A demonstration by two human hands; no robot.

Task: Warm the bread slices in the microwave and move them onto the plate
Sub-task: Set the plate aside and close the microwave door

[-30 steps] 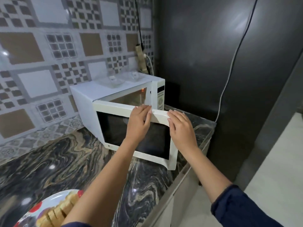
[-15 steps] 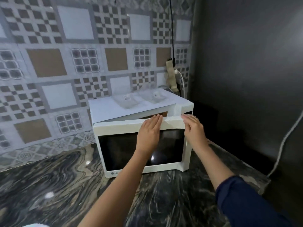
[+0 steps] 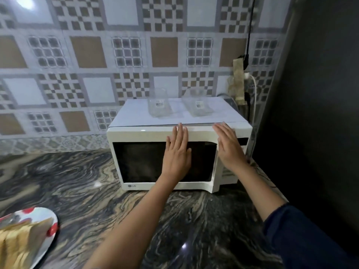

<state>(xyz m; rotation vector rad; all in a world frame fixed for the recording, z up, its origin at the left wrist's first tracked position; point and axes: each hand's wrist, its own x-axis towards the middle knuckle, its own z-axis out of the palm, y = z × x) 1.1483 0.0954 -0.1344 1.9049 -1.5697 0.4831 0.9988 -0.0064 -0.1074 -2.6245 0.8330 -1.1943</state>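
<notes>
1. Head view: the plate (image 3: 52,220) and its bread slices (image 3: 17,241) are blurred and cut off at the desk's (image 3: 87,187) lower-left edge. The dark window of the microwave (image 3: 139,132) hides its inside.
2. Left hand (image 3: 177,152) and right hand (image 3: 229,150) lie flat against the microwave's front, fingers straight, holding nothing.
3. Half a second ago the door stood ajar; now it sits flush.

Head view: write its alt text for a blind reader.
The left hand and right hand lie flat against the door of a white microwave on a dark marbled counter. Tan bread slices sit on a white red-dotted plate, lower left.
</notes>
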